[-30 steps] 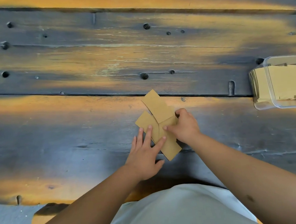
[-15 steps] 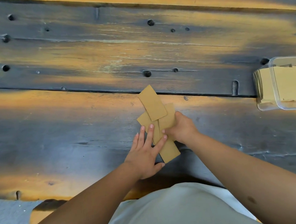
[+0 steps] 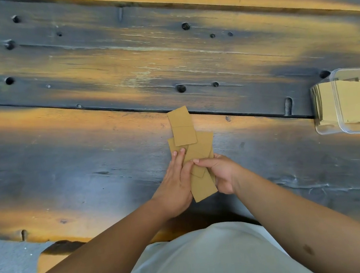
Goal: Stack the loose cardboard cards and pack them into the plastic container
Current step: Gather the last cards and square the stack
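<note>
Since a second earlier the right hand had curled round the fanned brown cardboard cards, left hand fingers flat on them.

Left hand flat against overlapping cardboard cards on a worn wooden table, right hand pinching them, card-filled plastic container far right

Cards: plain tan-brown cardboard, no print. Table: dark grey-blue planks w/ orange streaks along the grain, black round holes, whitish worn patch beyond the cards. Container, right of cards: clear plastic, paler yellow-tan cards inside. Shirt, below cards: pale grey-white.
</note>
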Demonstrator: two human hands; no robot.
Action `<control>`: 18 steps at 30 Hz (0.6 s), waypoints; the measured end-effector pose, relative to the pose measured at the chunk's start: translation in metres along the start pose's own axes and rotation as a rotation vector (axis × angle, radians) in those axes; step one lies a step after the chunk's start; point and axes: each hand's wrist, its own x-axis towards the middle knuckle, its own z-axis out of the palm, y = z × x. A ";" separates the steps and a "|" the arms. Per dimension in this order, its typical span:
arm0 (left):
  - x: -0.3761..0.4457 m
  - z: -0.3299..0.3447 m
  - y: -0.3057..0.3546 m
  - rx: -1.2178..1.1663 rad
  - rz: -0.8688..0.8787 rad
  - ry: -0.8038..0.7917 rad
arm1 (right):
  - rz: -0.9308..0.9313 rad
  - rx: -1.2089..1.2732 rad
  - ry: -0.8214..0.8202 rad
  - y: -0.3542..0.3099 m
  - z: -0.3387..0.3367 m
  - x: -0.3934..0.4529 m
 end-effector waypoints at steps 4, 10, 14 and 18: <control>0.005 -0.006 0.002 -0.223 -0.019 0.081 | -0.024 0.013 -0.002 0.001 0.000 -0.001; 0.009 -0.012 0.003 -0.378 -0.051 0.124 | -0.058 0.090 0.031 0.008 0.004 -0.002; 0.006 -0.018 -0.003 -0.405 -0.003 0.029 | -0.121 0.080 0.116 0.014 0.007 -0.006; 0.008 -0.035 -0.013 -0.303 0.033 0.037 | -0.148 0.076 0.185 0.022 0.000 -0.015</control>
